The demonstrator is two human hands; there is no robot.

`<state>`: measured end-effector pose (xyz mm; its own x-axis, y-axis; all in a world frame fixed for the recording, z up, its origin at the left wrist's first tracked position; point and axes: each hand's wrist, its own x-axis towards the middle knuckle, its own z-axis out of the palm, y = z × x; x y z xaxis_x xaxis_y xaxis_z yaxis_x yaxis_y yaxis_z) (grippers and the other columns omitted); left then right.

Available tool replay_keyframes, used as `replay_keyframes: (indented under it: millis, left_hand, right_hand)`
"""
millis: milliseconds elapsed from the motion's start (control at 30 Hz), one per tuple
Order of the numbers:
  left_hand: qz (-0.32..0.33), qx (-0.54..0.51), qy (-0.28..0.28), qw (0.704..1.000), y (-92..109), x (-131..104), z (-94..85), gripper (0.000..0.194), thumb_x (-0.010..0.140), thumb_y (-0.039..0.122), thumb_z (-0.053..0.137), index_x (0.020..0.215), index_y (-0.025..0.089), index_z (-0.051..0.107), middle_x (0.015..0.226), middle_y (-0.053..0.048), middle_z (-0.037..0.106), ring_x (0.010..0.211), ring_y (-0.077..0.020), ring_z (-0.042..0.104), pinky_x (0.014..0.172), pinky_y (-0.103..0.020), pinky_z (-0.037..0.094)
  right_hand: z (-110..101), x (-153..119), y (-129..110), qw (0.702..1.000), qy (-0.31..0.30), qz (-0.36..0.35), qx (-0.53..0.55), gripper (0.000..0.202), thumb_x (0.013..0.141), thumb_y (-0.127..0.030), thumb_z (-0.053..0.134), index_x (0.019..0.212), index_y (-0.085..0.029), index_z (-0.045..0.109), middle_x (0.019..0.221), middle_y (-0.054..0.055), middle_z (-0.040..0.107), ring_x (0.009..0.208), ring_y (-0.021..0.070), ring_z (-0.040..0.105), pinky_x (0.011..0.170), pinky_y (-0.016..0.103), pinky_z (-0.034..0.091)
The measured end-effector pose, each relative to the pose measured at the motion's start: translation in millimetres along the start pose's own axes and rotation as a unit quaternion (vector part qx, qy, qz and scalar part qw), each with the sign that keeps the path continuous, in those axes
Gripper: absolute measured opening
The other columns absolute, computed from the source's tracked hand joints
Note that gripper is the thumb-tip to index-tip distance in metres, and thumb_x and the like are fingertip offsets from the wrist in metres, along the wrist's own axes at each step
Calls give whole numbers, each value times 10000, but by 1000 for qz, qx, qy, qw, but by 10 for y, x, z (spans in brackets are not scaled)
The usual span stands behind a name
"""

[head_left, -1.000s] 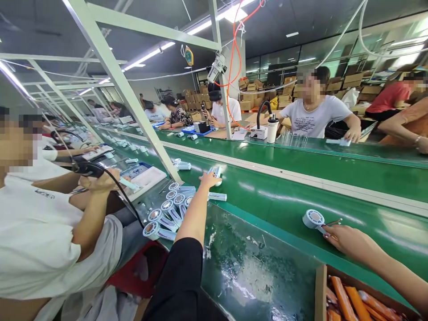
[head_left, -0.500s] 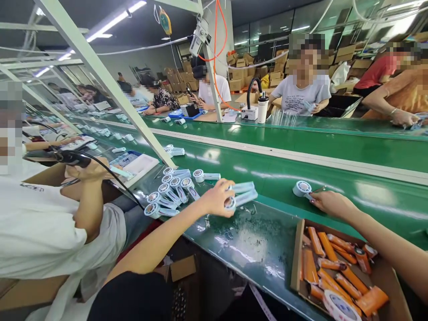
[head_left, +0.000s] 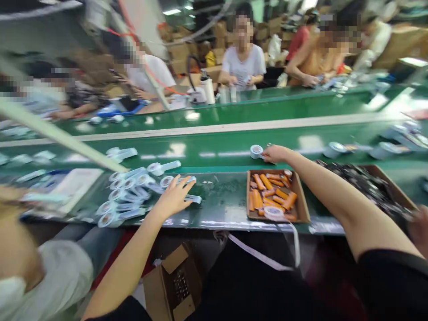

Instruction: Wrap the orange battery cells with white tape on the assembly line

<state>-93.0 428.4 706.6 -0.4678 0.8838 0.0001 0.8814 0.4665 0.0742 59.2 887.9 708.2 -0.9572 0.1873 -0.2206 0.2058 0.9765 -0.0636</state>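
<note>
My left hand (head_left: 173, 198) is over the bench at the right side of a group of light blue handheld fans (head_left: 125, 189), its fingers spread. Under and beside those fingers lie two more fans, one showing its round head (head_left: 166, 181), the other only its handle (head_left: 194, 199); both are partly hidden by the hand. Out over the green conveyor belt, my right hand (head_left: 276, 154) is closed around the handle of another light blue handheld fan (head_left: 256, 150). Its round head points left, away from the fingers.
A cardboard tray (head_left: 304, 209) of orange wrapped cells stands below my right arm, with a tape roll (head_left: 274, 212) on it. Farther right is a box of dark parts (head_left: 364, 185). A slanted metal post (head_left: 67, 138) rises at left. Co-workers sit beside me and across the belt.
My left hand has set its two fans on the bench beside the group and spread its fingers. The view has swung right. My right hand still grips its fan.
</note>
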Motion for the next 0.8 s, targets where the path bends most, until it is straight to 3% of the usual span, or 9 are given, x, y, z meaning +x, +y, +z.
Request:
replay_keyframes:
  millis: [133, 233, 300, 367, 467, 533, 600, 700, 800]
  left_hand:
    - [250, -133, 88, 955, 1301, 369, 102, 311, 1024, 331, 579, 1299, 224, 678, 1318, -93, 708, 1258, -254, 620, 1125, -455, 486]
    - [336, -132, 37, 932, 2118, 653, 143, 268, 1034, 371, 574, 1178, 210, 734, 1213, -103, 736, 1194, -278, 639, 1051, -469, 523]
    - [378, -116, -13, 918, 2382, 781, 142, 242, 1020, 387, 602, 1066, 210, 760, 1174, -105, 735, 1261, -320, 606, 1084, -505, 501]
    - [411, -124, -33, 903, 2427, 795, 119, 212, 1016, 362, 615, 1007, 204, 757, 1140, -98, 733, 1264, -324, 601, 1094, -510, 499]
    - [397, -165, 34, 902, 2294, 606, 76, 165, 1024, 274, 595, 1080, 188, 725, 1168, -94, 728, 1203, -298, 619, 1071, -504, 529]
    - [372, -180, 104, 904, 2191, 436, 75, 162, 1015, 227, 599, 1135, 191, 702, 1196, -89, 728, 1248, -307, 598, 1093, -523, 523]
    - [360, -178, 153, 903, 2099, 306, 108, 190, 999, 213, 628, 1180, 189, 680, 1176, -85, 737, 1262, -307, 596, 1084, -508, 535]
    - [352, -137, 183, 908, 1915, 207, 184, 221, 987, 251, 664, 1200, 190, 664, 1126, -86, 752, 1144, -286, 653, 955, -448, 578]
    - [343, -75, 205, 914, 1655, 148, 234, 189, 974, 197, 656, 1162, 208, 673, 1094, -95, 756, 1031, -271, 681, 864, -424, 569]
  right_hand:
    - [18, -125, 53, 995, 53, 67, 47, 276, 969, -202, 626, 1188, -127, 777, 1229, 124, 765, 1141, 224, 683, 973, 300, 470]
    - [-29, -309, 2, 990, 73, 99, 69, 355, 945, -278, 700, 1266, -136, 749, 1269, 134, 752, 1135, 247, 686, 979, 331, 486]
    - [-81, -599, -90, 985, 112, 94, 93, 396, 974, -345, 669, 1320, -161, 722, 1328, 123, 728, 1171, 250, 671, 1003, 344, 481]
    - [-95, -1043, -227, 967, 189, 64, 161, 387, 1009, -385, 610, 1321, -182, 719, 1337, 98, 725, 1157, 230, 670, 1010, 336, 476]
    - [65, -1828, -540, 909, 256, 53, 326, 402, 1022, -470, 573, 1205, -162, 755, 1045, 67, 789, 850, 174, 691, 823, 289, 504]
    - [304, -2251, -822, 884, 189, 55, 424, 469, 1001, -532, 594, 1234, -149, 730, 766, 13, 738, 637, 139, 618, 642, 251, 457]
    - [585, -2503, -1121, 870, 110, -2, 480, 402, 990, -519, 621, 1068, -152, 764, 629, -21, 654, 543, 110, 529, 557, 233, 383]
    - [890, -2612, -1441, 845, 46, -154, 510, 472, 1026, -477, 571, 690, -168, 692, 566, -14, 590, 499, 85, 442, 527, 242, 320]
    - [904, -2581, -1418, 811, -41, -310, 495, 447, 987, -554, 616, 741, -199, 733, 630, 5, 667, 526, 96, 537, 517, 239, 339]
